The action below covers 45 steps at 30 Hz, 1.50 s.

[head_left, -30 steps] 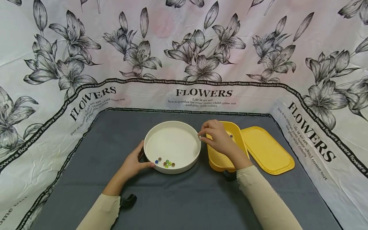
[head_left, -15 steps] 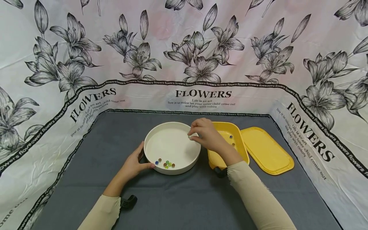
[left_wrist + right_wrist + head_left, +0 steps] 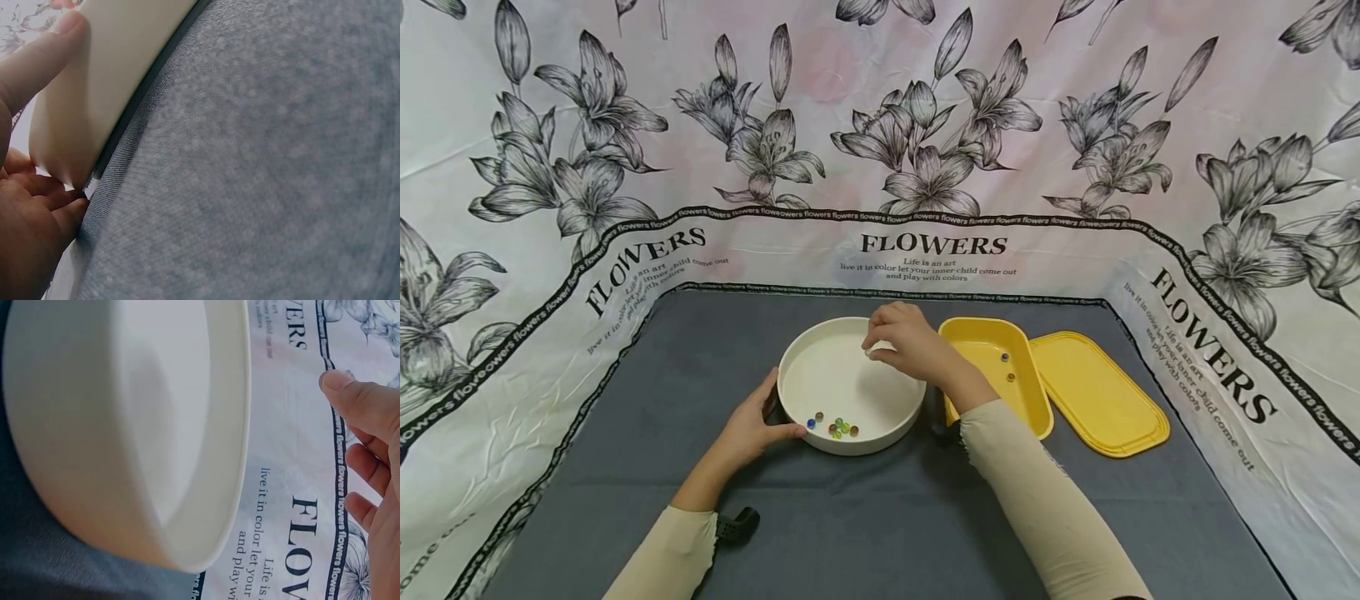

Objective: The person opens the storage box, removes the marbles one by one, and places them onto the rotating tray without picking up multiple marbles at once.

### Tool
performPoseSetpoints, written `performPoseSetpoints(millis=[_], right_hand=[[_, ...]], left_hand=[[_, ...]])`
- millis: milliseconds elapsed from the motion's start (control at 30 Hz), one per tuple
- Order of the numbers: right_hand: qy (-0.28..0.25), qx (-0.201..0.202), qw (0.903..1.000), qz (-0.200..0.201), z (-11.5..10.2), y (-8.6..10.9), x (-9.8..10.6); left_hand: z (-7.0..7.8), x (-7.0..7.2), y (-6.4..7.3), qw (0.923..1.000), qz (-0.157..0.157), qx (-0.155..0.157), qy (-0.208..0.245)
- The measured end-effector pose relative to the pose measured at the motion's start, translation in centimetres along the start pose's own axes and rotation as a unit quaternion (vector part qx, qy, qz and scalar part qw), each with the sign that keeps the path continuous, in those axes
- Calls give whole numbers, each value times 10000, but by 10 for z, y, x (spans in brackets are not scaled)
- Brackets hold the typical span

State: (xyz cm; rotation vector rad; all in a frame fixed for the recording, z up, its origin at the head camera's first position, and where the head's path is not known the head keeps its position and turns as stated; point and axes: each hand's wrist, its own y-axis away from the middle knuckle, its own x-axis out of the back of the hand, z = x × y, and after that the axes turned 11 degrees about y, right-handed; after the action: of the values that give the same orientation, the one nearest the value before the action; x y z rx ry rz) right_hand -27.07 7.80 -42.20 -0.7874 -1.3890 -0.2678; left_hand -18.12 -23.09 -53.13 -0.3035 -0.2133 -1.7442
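My left hand [image 3: 747, 429] grips the left side of a round white dish [image 3: 842, 358], thumb at the near rim. In the left wrist view the fingers [image 3: 44, 197] curl at the dish's lower edge. Several glass marbles [image 3: 846, 427], green, brown and blue, lie at the near side inside it. Above the dish's far right part, my right hand [image 3: 908, 340] pinches a small pale marble [image 3: 868, 352] between thumb and fingertips. The right wrist view hides that marble behind the thumb [image 3: 340, 381].
A yellow container [image 3: 981, 331] stands right of the dish, holding a blue marble [image 3: 1004, 357] and a brown marble [image 3: 1011, 377]. Its yellow lid [image 3: 1101, 396] lies flat beside it. Grey cloth [image 3: 865, 525] covers the table; a flowered curtain [image 3: 917, 183] hangs behind.
My right hand has moved left, from beside the yellow container to over the white dish, with the pale marble in its fingertips. My left hand stays at the dish.
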Motion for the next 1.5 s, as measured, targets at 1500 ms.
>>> performPoseSetpoints(millis=[1500], right_hand=[[488,-445,9928,-999,19,2,5]], left_hand=[[-1,-2,1,9999,29,-100,-57]])
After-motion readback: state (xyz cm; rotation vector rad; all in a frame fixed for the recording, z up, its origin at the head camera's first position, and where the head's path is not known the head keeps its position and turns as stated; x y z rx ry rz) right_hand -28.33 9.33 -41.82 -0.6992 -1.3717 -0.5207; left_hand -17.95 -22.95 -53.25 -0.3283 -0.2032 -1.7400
